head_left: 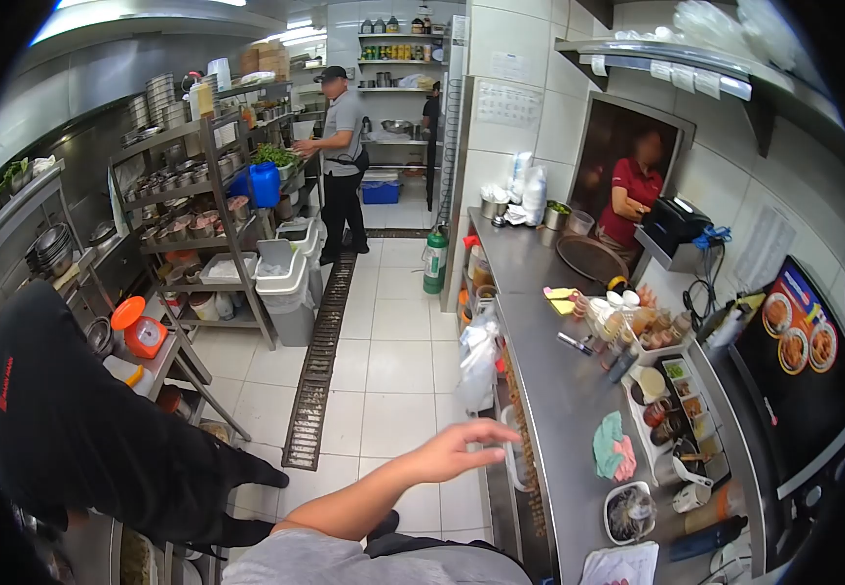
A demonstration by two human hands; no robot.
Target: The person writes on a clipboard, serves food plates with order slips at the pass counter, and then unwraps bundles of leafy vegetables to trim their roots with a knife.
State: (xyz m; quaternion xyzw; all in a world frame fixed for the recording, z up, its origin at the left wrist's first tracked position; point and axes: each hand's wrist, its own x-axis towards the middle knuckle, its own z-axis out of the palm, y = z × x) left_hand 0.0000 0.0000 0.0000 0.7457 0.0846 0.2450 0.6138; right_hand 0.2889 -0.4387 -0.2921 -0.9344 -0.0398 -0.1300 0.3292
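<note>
My left hand (pixel 457 451) is raised over the floor, close to the left edge of the steel counter (pixel 564 390). Its fingers are apart and slightly bent, with nothing in them. Nearest to it are a clear plastic bag (pixel 479 361), hanging at the counter's side, and a shelf edge below the counter top. My right hand is out of view. Green and pink cloths (pixel 610 444) lie on the counter, beside a white tub (pixel 629 512) with a plastic bag inside.
A person in black (pixel 81 409) bends at the left. Another person (pixel 343 136) stands by the shelving rack (pixel 213 195); a person in red (pixel 627 200) is behind the opening. A floor drain (pixel 320 370) crosses the tiles. Sauce containers line the counter's right side.
</note>
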